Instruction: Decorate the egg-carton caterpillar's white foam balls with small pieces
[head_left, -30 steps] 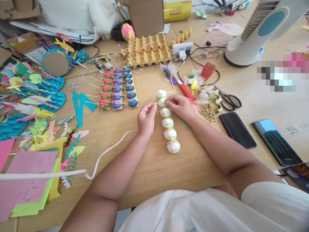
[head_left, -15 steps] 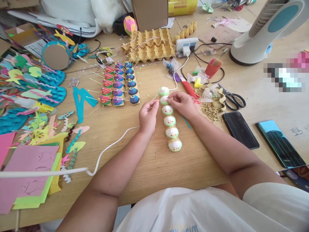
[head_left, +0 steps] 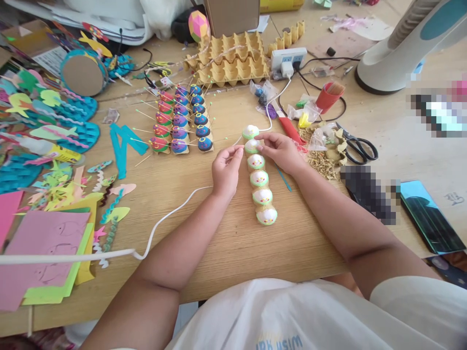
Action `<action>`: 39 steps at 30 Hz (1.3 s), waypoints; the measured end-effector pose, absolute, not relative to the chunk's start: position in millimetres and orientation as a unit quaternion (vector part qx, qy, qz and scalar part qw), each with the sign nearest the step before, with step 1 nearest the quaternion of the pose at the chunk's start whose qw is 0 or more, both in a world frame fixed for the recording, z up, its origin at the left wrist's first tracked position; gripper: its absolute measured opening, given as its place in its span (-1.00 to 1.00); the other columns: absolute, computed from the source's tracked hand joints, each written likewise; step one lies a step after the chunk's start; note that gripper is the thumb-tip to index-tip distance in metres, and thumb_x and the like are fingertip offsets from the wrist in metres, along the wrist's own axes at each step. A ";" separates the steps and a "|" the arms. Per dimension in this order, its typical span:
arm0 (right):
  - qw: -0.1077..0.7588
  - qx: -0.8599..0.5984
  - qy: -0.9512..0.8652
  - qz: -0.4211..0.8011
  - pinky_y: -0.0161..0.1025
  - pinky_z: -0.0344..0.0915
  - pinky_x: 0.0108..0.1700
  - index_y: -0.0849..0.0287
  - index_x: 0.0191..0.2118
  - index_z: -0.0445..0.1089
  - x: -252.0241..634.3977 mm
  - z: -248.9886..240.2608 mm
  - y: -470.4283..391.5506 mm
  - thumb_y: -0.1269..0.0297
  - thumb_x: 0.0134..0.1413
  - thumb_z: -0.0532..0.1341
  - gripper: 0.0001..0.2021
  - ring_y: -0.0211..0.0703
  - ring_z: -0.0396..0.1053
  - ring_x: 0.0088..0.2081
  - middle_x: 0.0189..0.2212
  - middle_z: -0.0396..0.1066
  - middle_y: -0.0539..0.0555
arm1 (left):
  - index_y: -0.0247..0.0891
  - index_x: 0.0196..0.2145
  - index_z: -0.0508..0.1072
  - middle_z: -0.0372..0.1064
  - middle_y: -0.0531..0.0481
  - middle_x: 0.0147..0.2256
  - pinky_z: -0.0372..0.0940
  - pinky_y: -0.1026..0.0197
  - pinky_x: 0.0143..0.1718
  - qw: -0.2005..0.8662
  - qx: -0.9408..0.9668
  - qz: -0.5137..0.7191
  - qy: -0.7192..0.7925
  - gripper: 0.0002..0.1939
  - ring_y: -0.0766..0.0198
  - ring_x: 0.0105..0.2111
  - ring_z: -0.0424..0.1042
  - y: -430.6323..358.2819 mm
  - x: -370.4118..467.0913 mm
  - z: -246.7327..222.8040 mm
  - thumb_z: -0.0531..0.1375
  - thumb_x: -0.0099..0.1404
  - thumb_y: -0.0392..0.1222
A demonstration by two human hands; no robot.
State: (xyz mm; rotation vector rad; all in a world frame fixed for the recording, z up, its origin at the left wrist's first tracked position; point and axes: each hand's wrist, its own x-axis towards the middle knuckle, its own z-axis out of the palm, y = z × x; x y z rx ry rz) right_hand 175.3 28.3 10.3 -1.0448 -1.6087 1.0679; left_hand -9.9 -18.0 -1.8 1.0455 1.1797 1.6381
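A strip of egg-carton cups [head_left: 259,178] lies lengthwise before me, its domes coated white with pale green rims. Small red and yellow dots mark the nearer domes. My right hand [head_left: 280,151] rests at the right side of the second dome from the far end, thumb and index finger curled against it. Just left of the strip, my left hand [head_left: 226,170] holds its thumb and index fingertips together in a pinch. Anything between those fingertips is too small to make out. A white cable [head_left: 272,112] passes behind the strip's far end.
Painted egg-carton strips with pins [head_left: 180,121] stand beyond my left hand. Paper cutouts [head_left: 54,184] and coloured sheets [head_left: 51,248] cover the left. On the right are scissors [head_left: 359,146], wood shavings [head_left: 321,166], a red cup [head_left: 329,97] and a phone [head_left: 432,214].
The view has shifted slightly. My right thumb and index finger have parted a little at the second dome. My left hand keeps its pinch beside the strip.
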 end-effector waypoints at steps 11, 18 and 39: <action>0.447 -0.435 -0.658 0.421 -0.22 -0.05 -0.36 0.11 -0.07 0.60 173.6 10.4 28.9 0.13 0.19 0.44 -0.75 -0.30 -0.04 -0.44 -0.49 0.02 -0.13 | -0.18 -0.25 0.70 0.69 0.01 -0.23 0.47 0.30 -0.06 0.420 0.415 0.664 0.459 -0.71 0.31 -0.19 0.61 -17.3 -8.6 -1.5 0.50 0.20 0.06; 0.450 -0.436 -0.657 0.419 -0.22 -0.07 -0.36 0.11 -0.07 0.61 172.4 10.9 28.8 0.19 0.19 0.43 -0.77 -0.30 -0.03 -0.45 -0.49 0.03 -0.13 | -0.19 -0.24 0.69 0.68 -0.01 -0.23 0.47 0.26 -0.02 0.415 0.416 0.662 0.465 -0.66 0.29 -0.19 0.61 -16.5 -7.9 -2.3 0.50 0.19 0.11; 0.476 -0.438 -0.636 0.422 -0.13 0.41 -0.12 0.05 -0.07 0.62 173.1 4.9 30.8 -0.15 0.21 0.38 -0.61 -0.12 0.40 -0.25 -0.32 0.51 0.02 | -0.19 -0.21 0.68 0.69 -0.03 -0.18 0.47 0.18 0.13 0.411 0.425 0.656 0.469 -0.71 0.24 -0.09 0.63 -16.9 -8.6 -2.9 0.47 0.26 0.06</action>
